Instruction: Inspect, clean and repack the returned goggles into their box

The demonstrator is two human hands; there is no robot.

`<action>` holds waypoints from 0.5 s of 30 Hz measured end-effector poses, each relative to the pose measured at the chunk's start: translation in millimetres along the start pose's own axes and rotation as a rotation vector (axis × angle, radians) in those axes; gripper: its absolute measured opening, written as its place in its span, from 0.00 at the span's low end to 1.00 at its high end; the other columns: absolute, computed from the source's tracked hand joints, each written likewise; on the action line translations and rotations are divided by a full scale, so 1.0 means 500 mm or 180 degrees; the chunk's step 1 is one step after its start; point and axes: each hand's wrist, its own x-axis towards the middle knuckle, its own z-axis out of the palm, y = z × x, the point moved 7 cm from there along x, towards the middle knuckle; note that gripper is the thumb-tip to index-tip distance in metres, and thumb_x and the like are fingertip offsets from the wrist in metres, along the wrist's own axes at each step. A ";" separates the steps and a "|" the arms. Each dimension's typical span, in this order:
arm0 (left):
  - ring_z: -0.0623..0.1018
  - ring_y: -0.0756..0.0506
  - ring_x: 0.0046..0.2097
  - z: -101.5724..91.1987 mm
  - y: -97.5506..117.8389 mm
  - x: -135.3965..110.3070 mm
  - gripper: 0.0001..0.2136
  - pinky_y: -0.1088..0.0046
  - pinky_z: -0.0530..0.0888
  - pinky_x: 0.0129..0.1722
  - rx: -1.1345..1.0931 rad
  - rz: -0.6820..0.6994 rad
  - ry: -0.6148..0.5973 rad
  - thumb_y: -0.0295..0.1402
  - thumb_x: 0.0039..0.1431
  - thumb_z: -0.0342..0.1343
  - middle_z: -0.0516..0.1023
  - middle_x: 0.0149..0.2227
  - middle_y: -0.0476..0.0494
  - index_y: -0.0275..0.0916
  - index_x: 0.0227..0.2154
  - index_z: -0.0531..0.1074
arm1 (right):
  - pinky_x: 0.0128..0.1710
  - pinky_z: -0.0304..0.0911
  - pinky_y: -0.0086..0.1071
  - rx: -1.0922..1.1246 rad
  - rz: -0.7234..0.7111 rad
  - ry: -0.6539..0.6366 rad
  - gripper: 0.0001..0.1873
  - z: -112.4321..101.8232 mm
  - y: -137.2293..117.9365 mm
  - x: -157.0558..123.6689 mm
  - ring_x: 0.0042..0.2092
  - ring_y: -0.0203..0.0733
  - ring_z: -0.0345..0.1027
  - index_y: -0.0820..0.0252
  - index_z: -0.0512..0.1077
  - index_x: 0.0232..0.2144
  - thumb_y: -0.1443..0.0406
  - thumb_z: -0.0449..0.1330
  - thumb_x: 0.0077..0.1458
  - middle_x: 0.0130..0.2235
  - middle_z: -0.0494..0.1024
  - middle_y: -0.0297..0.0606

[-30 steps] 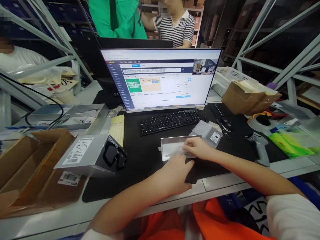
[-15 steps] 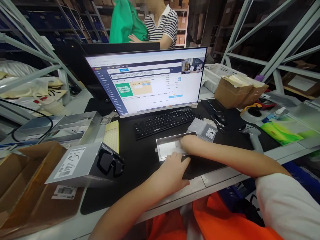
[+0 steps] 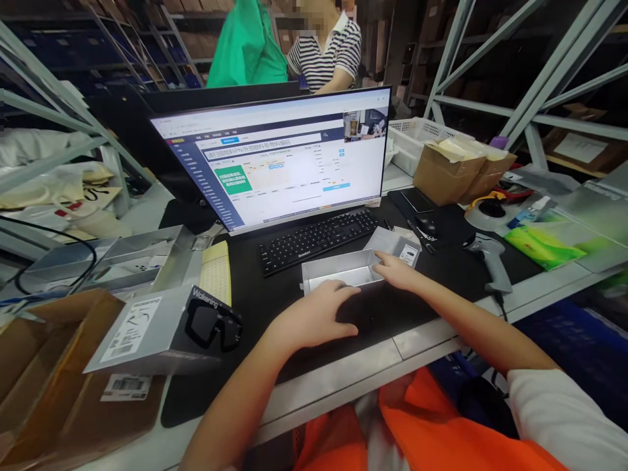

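Observation:
A shallow, open silver-grey box point(image 3: 338, 267) stands on the black desk mat in front of the keyboard. At its right end my right hand point(image 3: 396, 271) grips the wall, with fingers over the rim. My left hand point(image 3: 318, 315) lies along the near left side, its fingers touching the box and the thumb spread away from them. The hand hides part of the near wall. Behind the right hand lies a grey packet with a white label point(image 3: 408, 255). A grey carton printed with sunglasses point(image 3: 210, 325) rests tilted on a brown cardboard box at the left.
A monitor point(image 3: 284, 170) and a black keyboard point(image 3: 318, 240) stand behind the box. To the right are a mouse point(image 3: 426, 226), a barcode scanner point(image 3: 490, 258), a tape dispenser point(image 3: 490, 209) and a green packet point(image 3: 544, 245). An open brown carton point(image 3: 63, 366) fills the left. Another person stands beyond the monitor.
My right hand has come out of the box's inside to its right end. The box's near side is now tipped or turned slightly, and my left hand has shifted left with its thumb opened.

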 end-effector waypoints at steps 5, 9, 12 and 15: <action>0.70 0.38 0.62 -0.089 -0.031 -0.030 0.30 0.60 0.66 0.64 -0.0353 0.0180 0.0499 0.43 0.57 0.64 0.67 0.63 0.43 0.49 0.62 0.66 | 0.44 0.66 0.31 0.0098 -0.0234 0.0096 0.25 0.026 -0.031 0.033 0.45 0.45 0.74 0.62 0.71 0.55 0.70 0.51 0.55 0.47 0.81 0.41; 0.69 0.36 0.63 -0.182 -0.032 -0.111 0.31 0.59 0.66 0.64 -0.0399 0.0628 0.1611 0.49 0.55 0.65 0.68 0.62 0.39 0.47 0.61 0.68 | 0.45 0.67 0.37 -0.0020 -0.0208 0.0154 0.29 0.022 -0.045 0.039 0.42 0.49 0.74 0.65 0.68 0.60 0.67 0.55 0.56 0.43 0.81 0.45; 0.68 0.35 0.64 -0.237 -0.020 -0.188 0.33 0.56 0.64 0.65 -0.0242 0.0929 0.3071 0.50 0.55 0.65 0.68 0.62 0.39 0.47 0.61 0.68 | 0.54 0.63 0.45 -0.0401 -0.0746 0.0787 0.31 -0.018 -0.093 0.025 0.51 0.55 0.70 0.70 0.65 0.62 0.65 0.56 0.57 0.49 0.78 0.53; 0.66 0.35 0.64 -0.246 0.002 -0.227 0.34 0.52 0.60 0.67 0.0228 0.1098 0.4241 0.46 0.54 0.67 0.67 0.63 0.40 0.48 0.63 0.66 | 0.57 0.62 0.42 -0.0835 -0.1882 0.0463 0.20 -0.008 -0.180 0.004 0.53 0.51 0.70 0.66 0.76 0.50 0.69 0.53 0.58 0.49 0.78 0.50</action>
